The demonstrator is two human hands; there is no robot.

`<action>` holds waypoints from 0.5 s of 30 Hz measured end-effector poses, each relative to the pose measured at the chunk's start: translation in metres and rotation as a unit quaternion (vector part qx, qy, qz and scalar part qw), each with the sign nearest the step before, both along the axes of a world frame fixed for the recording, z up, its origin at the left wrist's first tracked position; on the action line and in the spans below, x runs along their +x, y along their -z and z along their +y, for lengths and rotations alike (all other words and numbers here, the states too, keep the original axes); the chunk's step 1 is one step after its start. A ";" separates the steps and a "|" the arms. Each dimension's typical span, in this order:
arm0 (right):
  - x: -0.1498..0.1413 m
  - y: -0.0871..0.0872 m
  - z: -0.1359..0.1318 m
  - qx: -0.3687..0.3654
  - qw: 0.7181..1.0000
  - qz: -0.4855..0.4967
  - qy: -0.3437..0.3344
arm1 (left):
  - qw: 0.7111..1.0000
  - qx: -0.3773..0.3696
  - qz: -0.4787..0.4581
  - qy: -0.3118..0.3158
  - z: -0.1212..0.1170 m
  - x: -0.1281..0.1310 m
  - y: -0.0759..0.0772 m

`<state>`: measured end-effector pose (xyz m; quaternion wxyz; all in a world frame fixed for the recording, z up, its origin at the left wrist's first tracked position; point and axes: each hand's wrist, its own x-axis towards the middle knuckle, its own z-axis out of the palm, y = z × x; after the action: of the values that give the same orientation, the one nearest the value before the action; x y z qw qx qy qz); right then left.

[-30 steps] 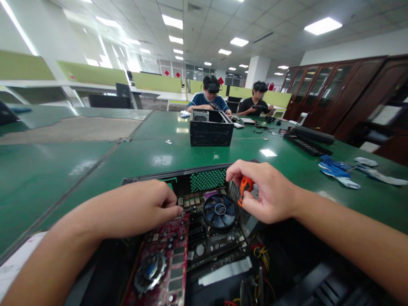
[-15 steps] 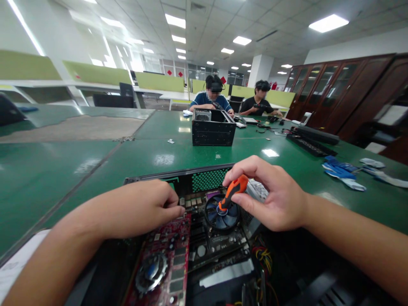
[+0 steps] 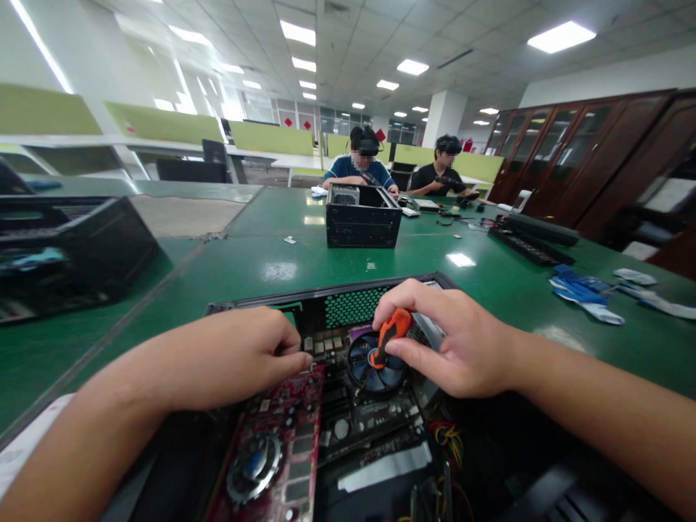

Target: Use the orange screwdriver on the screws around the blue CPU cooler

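An open computer case (image 3: 255,299) lies in front of me, its insides facing up. In my right hand (image 3: 462,341) is a screwdriver (image 3: 395,328) with an orange and black handle, gripped between thumb and fingers. It leans over the cooling fan (image 3: 387,377); its tip is hidden. My left hand (image 3: 266,351) is closed at the upper corner of a red graphics card (image 3: 301,424), thumb against the curled fingers. Whatever those fingers pinch is out of sight. Coloured cables (image 3: 449,437) run at the case's right side.
A second case (image 3: 362,226) stands further back on the green table (image 3: 244,264), before two seated people. At left is another open case (image 3: 109,254), blurred. Blue and white gloves (image 3: 584,293) and a long black part (image 3: 530,246) lie at right.
My right hand and the screwdriver have shifted slightly left, and the handle sits a little lower. Another case has come into view at left. My left hand has hardly moved.
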<state>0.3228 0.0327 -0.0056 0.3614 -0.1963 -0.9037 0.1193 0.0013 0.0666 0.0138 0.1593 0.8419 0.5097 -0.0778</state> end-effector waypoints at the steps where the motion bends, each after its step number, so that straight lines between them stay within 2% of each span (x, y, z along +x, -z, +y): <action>1: 0.000 0.000 0.000 0.002 1.000 -0.002 0.000 | 1.000 0.001 0.002 0.001 -0.001 0.001 -0.001; 7: 0.000 0.000 0.001 0.017 1.000 0.003 0.002 | 1.000 0.003 -0.002 0.000 -0.001 -0.001 0.000; 15: -0.001 0.004 0.003 -0.008 1.000 -0.005 0.013 | 1.000 0.002 -0.016 0.004 0.000 -0.002 0.002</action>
<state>0.3219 0.0355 -0.0091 0.3565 -0.2113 -0.9020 0.1212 -0.0011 0.0662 0.0116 0.1656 0.8456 0.5035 -0.0642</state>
